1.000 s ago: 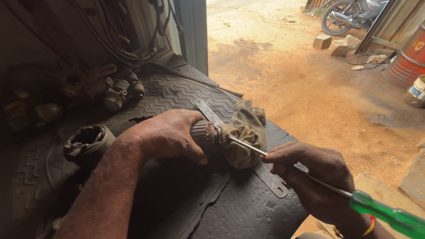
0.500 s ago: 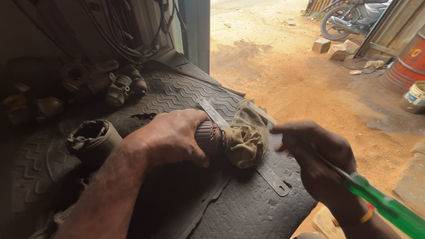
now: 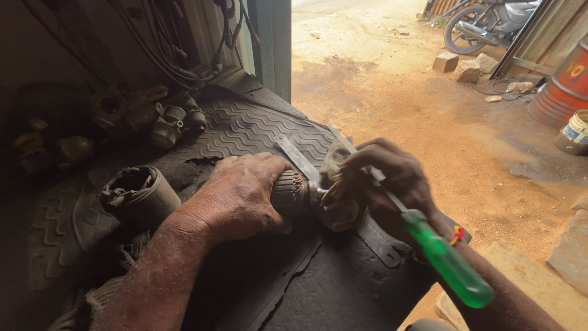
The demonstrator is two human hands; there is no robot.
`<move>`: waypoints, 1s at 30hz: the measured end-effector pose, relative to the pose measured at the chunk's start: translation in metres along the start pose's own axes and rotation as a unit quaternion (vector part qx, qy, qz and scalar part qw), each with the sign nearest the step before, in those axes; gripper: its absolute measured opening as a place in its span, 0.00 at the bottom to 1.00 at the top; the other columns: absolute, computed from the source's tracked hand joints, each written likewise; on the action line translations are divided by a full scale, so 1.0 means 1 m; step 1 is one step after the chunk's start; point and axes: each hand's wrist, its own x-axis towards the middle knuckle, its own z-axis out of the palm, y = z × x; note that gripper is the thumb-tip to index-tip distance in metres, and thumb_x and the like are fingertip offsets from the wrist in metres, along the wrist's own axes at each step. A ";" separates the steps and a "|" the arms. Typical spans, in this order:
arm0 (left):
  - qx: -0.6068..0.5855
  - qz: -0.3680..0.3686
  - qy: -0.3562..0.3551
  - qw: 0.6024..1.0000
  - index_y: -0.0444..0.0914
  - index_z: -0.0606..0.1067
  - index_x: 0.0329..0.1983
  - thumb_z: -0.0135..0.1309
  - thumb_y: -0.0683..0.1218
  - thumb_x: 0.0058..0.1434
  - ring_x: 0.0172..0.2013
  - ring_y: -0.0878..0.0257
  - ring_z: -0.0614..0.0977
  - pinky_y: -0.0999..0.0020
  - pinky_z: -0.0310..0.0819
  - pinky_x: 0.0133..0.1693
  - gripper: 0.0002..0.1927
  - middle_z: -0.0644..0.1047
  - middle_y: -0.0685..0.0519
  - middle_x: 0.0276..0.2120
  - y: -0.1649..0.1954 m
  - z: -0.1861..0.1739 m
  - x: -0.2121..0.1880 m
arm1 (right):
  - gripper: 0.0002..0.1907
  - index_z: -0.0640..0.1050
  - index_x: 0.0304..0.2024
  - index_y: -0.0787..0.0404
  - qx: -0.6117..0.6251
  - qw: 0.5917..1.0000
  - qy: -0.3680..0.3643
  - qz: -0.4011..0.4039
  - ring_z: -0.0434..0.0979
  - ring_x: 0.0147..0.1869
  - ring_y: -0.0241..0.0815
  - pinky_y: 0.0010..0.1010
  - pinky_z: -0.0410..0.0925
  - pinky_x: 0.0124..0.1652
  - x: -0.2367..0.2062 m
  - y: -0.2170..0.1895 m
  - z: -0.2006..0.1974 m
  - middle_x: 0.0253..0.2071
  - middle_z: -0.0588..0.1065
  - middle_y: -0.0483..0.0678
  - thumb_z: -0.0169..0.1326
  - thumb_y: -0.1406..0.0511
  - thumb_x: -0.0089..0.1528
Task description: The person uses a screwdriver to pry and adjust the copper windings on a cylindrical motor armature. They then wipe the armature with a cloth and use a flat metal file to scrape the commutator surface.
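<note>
My left hand (image 3: 239, 193) grips a dark cylindrical motor armature (image 3: 291, 193) lying on a black ribbed rubber mat (image 3: 245, 125). A dirty tan rag (image 3: 337, 205) is bunched around the armature's right end. My right hand (image 3: 389, 178) presses on that rag and holds a screwdriver with a translucent green handle (image 3: 447, 257); its metal shaft runs up under my fingers and its tip is hidden. A flat metal strip (image 3: 300, 159) lies under the armature and comes out toward the mat's near edge.
A hollow dark cylindrical housing (image 3: 138, 193) lies left of my left wrist. Greasy engine parts (image 3: 165, 119) and hanging cables (image 3: 177, 49) sit at the back. Right of the mat lies orange dirt ground with bricks (image 3: 456, 64), a motorcycle (image 3: 490, 21), an orange drum (image 3: 563, 86) and a white bucket (image 3: 574, 132).
My right hand has moved left onto the rag at the armature's end, bringing the screwdriver with it and tilting its handle down toward me. My left hand keeps its grip.
</note>
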 end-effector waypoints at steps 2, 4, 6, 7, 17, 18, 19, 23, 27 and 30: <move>-0.033 -0.008 0.002 0.999 0.51 0.75 0.60 0.75 0.55 0.38 0.58 0.61 0.75 0.61 0.61 0.65 0.42 0.77 0.58 0.49 -0.002 -0.001 0.002 | 0.02 0.77 0.40 0.61 -0.024 0.998 0.055 -0.017 0.84 0.41 0.37 0.26 0.77 0.38 -0.007 -0.003 -0.004 0.43 0.76 0.48 0.55 0.69 0.66; -0.097 -0.028 0.000 0.995 0.50 0.76 0.58 0.75 0.53 0.36 0.55 0.63 0.77 0.63 0.68 0.62 0.41 0.78 0.59 0.49 -0.008 -0.002 0.002 | 0.02 0.77 0.41 0.63 -0.093 0.990 0.096 -0.041 0.82 0.41 0.39 0.29 0.75 0.38 -0.013 -0.005 -0.003 0.44 0.75 0.50 0.56 0.70 0.66; -0.195 -0.040 -0.005 0.980 0.48 0.77 0.55 0.72 0.50 0.34 0.49 0.62 0.82 0.64 0.77 0.55 0.39 0.81 0.57 0.45 -0.016 -0.003 0.001 | 0.03 0.75 0.43 0.63 -0.026 0.992 0.105 -0.058 0.81 0.44 0.39 0.28 0.75 0.41 -0.016 -0.005 0.002 0.46 0.74 0.50 0.54 0.71 0.67; -0.243 -0.046 -0.009 0.969 0.47 0.78 0.54 0.71 0.48 0.33 0.46 0.62 0.84 0.65 0.81 0.52 0.38 0.82 0.56 0.44 -0.020 -0.003 0.000 | 0.03 0.73 0.44 0.63 0.007 0.992 0.109 -0.064 0.80 0.46 0.39 0.28 0.75 0.43 -0.018 -0.005 0.004 0.47 0.74 0.50 0.54 0.71 0.68; -0.306 0.001 -0.010 0.952 0.43 0.79 0.49 0.70 0.47 0.32 0.40 0.65 0.84 0.66 0.80 0.48 0.34 0.83 0.56 0.38 -0.035 0.003 0.007 | 0.04 0.72 0.46 0.63 0.185 0.912 0.349 0.110 0.73 0.39 0.31 0.24 0.69 0.42 -0.010 0.028 -0.016 0.37 0.73 0.45 0.50 0.70 0.77; -0.307 0.003 -0.008 0.952 0.43 0.79 0.50 0.71 0.47 0.32 0.40 0.65 0.84 0.67 0.81 0.48 0.35 0.83 0.57 0.38 -0.032 0.003 0.006 | 0.03 0.71 0.45 0.61 0.202 0.911 0.339 0.120 0.74 0.34 0.32 0.25 0.69 0.36 -0.009 0.028 -0.016 0.32 0.73 0.44 0.50 0.68 0.75; -0.309 0.003 -0.004 0.951 0.44 0.79 0.50 0.72 0.48 0.31 0.41 0.65 0.84 0.68 0.81 0.48 0.36 0.83 0.57 0.38 -0.029 0.003 0.004 | 0.03 0.71 0.43 0.59 0.218 0.910 0.326 0.130 0.74 0.28 0.33 0.26 0.70 0.29 -0.008 0.025 -0.016 0.28 0.73 0.44 0.50 0.67 0.73; -0.146 -0.006 0.009 0.989 0.48 0.77 0.54 0.73 0.52 0.35 0.48 0.62 0.81 0.64 0.75 0.55 0.38 0.80 0.58 0.44 -0.012 0.000 -0.001 | 0.03 0.75 0.43 0.65 0.222 0.940 0.204 0.158 0.74 0.27 0.35 0.28 0.69 0.27 -0.003 0.002 -0.006 0.27 0.76 0.48 0.54 0.69 0.70; -0.043 -0.010 0.008 0.999 0.50 0.77 0.56 0.72 0.56 0.38 0.55 0.60 0.78 0.61 0.68 0.62 0.38 0.79 0.57 0.49 -0.003 -0.004 -0.005 | 0.06 0.77 0.46 0.68 0.255 0.958 0.078 0.106 0.80 0.34 0.36 0.28 0.74 0.34 0.013 -0.017 0.004 0.32 0.79 0.52 0.55 0.72 0.67; -0.026 0.004 0.022 0.999 0.51 0.77 0.55 0.73 0.57 0.39 0.57 0.59 0.76 0.59 0.64 0.63 0.37 0.78 0.57 0.50 -0.002 -0.004 -0.007 | 0.05 0.77 0.44 0.68 0.296 0.940 0.066 0.157 0.78 0.30 0.36 0.29 0.73 0.30 0.014 -0.025 0.014 0.30 0.79 0.53 0.53 0.71 0.66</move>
